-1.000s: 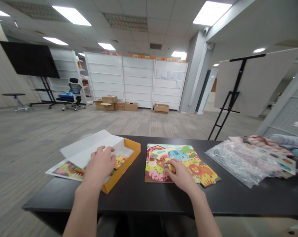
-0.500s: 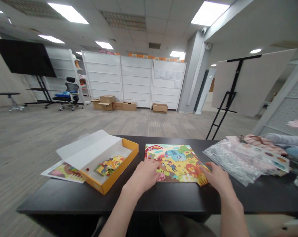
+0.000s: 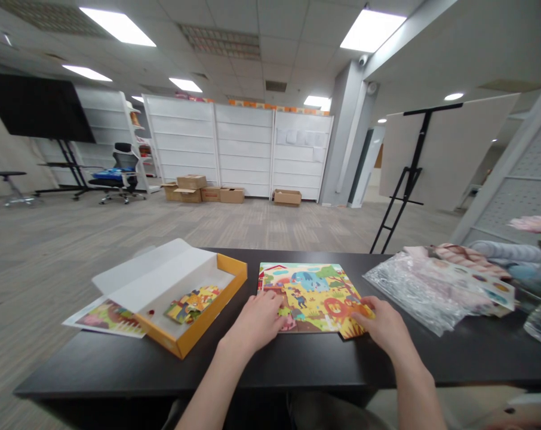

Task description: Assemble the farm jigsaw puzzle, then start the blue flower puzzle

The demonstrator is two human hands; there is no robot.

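A colourful jigsaw puzzle [image 3: 313,292] with a blue elephant, lions and a farm scene lies flat on the black table in front of me. My left hand [image 3: 262,316] rests on its left side, fingers spread over the red and brown pieces and hiding part of them. At the lower right corner, my right hand [image 3: 378,322] grips a yellow puzzle piece [image 3: 351,328] by its right edge, between thumb and fingers. That piece sits against the lion part and juts slightly past the puzzle's front edge.
Left of the puzzle stands an open yellow box [image 3: 212,313] with loose puzzle pieces [image 3: 192,304] inside. A printed picture sheet [image 3: 104,316] lies partly under it. On the right are a clear plastic bag [image 3: 418,286], rolled fabrics [image 3: 470,260] and a vase with a pink flower [image 3: 534,223].
My right hand has shifted left with the corner piece, which now lies closer against the puzzle. My left hand stays on the puzzle's left side. The whole view has turned slightly.
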